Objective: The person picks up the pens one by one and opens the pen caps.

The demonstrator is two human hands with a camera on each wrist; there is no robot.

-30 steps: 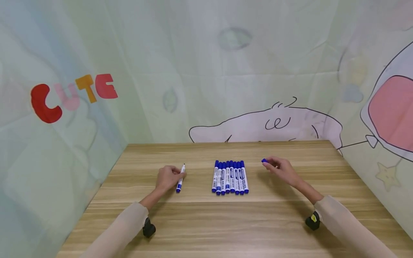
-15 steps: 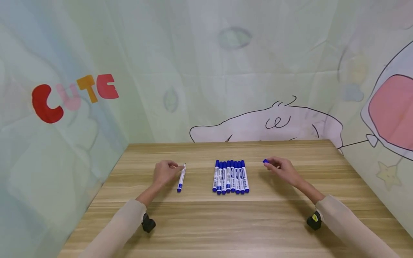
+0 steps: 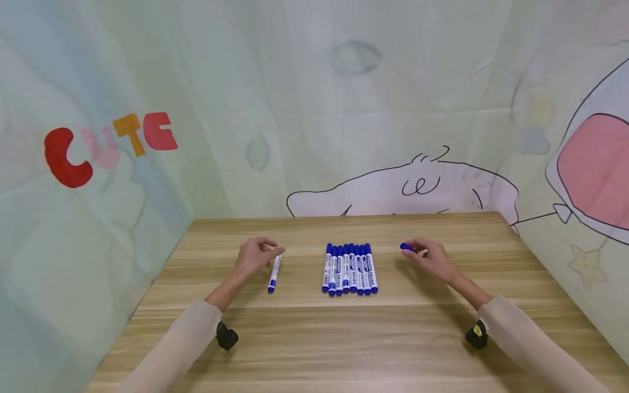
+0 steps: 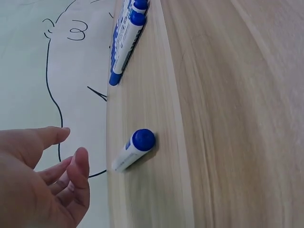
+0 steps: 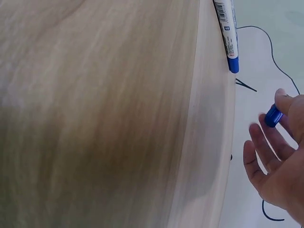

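Observation:
An uncapped white marker (image 3: 275,274) with a blue end lies on the table to the left of the others. Close over its far end is my left hand (image 3: 254,256); in the left wrist view its thumb and fingers are apart, with nothing between them, beside the marker (image 4: 130,153). My right hand (image 3: 432,259) pinches a small blue cap (image 5: 273,115) between thumb and fingertips, raised over the right part of the table. Between the hands, several blue-capped markers (image 3: 350,271) lie side by side in a row, caps pointing to the far edge.
The wooden table (image 3: 324,338) ends at a printed cloth backdrop (image 3: 314,109) behind and at both sides. Black wrist cameras (image 3: 227,335) hang at the sleeve cuffs.
My left hand has let go of the uncapped marker, sliding toward its far end and lifting off it. The right hand keeps the cap, which has tilted slightly in its fingers.

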